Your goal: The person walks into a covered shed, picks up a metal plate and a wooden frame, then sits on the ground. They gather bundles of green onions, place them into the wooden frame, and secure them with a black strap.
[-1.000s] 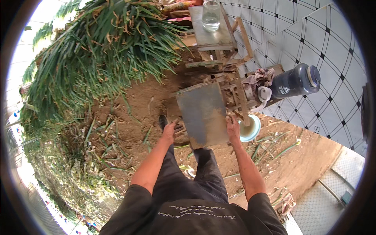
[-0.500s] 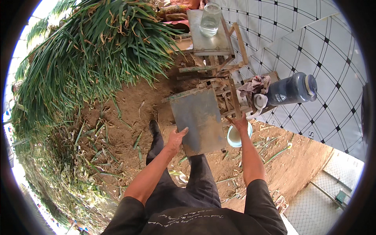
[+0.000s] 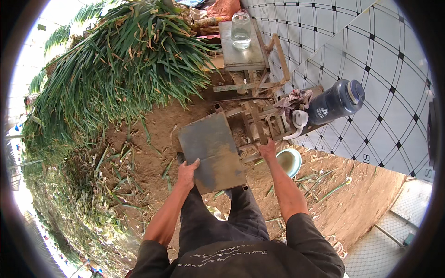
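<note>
A flat grey board [image 3: 211, 153] hangs tilted over the bare soil in front of my legs. My left hand [image 3: 187, 172] grips its near left edge, thumb on top. My right hand [image 3: 268, 150] is off the board, just to its right, with fingers curled on a slat of a rough wooden frame [image 3: 255, 125] that stands against the board's far right side. A pale blue bowl [image 3: 288, 161] lies on the ground right beside my right wrist.
A large heap of long green leaves [image 3: 116, 69] fills the left and far side. A small table [image 3: 238, 58] beyond carries a glass jar [image 3: 241, 30]. A dark blue bottle [image 3: 336, 102], white cup [image 3: 299, 119] and cloth sit right, by a tiled wall [image 3: 371, 60].
The board has come nearer and swung left. My right hand has left its right edge and now rests on the wooden frame; my left hand keeps hold.
</note>
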Motion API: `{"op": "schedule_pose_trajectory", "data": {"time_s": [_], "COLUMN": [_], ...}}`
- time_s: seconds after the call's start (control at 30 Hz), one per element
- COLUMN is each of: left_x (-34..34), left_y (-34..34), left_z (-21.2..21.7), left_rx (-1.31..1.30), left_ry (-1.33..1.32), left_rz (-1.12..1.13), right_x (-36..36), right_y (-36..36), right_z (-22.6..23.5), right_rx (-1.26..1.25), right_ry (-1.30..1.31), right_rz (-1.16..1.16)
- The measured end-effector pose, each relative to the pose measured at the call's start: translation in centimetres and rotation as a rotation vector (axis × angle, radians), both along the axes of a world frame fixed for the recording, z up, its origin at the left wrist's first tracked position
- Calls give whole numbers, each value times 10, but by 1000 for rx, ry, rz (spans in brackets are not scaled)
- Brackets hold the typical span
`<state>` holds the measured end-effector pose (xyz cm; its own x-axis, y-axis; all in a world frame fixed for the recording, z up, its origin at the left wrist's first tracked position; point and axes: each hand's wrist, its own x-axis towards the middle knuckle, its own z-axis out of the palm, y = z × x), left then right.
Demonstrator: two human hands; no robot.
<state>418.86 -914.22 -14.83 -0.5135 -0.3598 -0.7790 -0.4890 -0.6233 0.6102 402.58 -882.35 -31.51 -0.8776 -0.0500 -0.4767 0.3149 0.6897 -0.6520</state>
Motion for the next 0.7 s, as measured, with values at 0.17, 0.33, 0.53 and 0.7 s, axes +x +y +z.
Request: {"op": "schedule_pose_trajectory", "data": {"time_s": [0.17, 0.33, 0.53, 0.7], "left_x": [21, 74, 183, 305], "left_y": [-26, -65, -146, -207], "left_z": [50, 127, 132, 213], "left_rx": [-66, -285, -366, -215], "left_ry": [-73, -197, -131, 37], "left_rz": [38, -51, 65, 249], "right_x": [24, 94, 141, 193], "right_y": [-55, -98, -165, -272], "right_z": [53, 55, 116, 274], "right_rx": [4, -166, -404, -458], "right_ry": [-131, -105, -581, -754], "right_rz": [60, 234, 62, 254]}}
